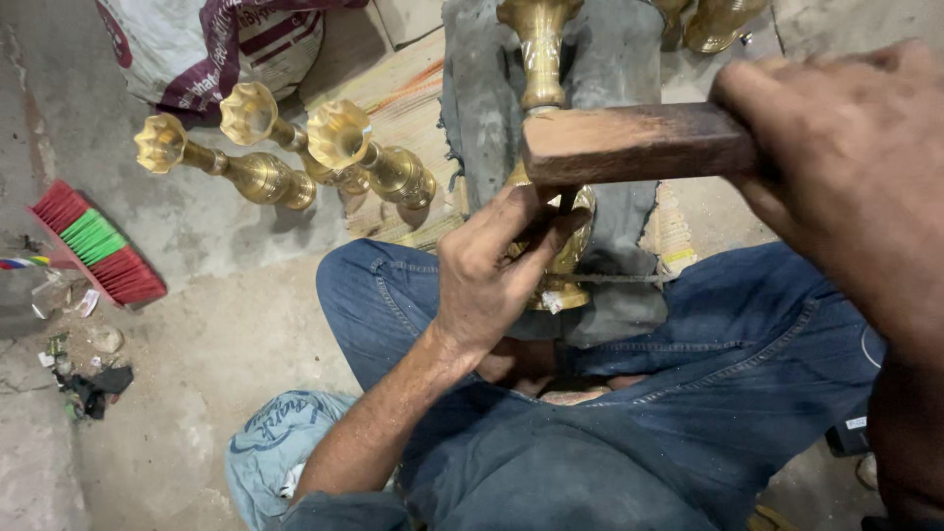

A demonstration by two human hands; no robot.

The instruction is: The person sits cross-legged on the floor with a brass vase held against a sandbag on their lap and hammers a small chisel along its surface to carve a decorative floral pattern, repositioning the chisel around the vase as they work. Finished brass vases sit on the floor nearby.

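A brass lamp stem lies lengthwise on a grey cloth between my knees, its wider base end near my lap. My left hand pinches a thin dark tool against that base end. My right hand is closed on a brown wooden block, held level just above the tool and the brass. My blue jeans fill the lower part of the view.
Three brass lamp stems lie on the concrete floor at upper left, beside a printed sack. A red and green brush and small litter sit at left. More brass pieces lie at the top right. A light blue cloth rests by my left leg.
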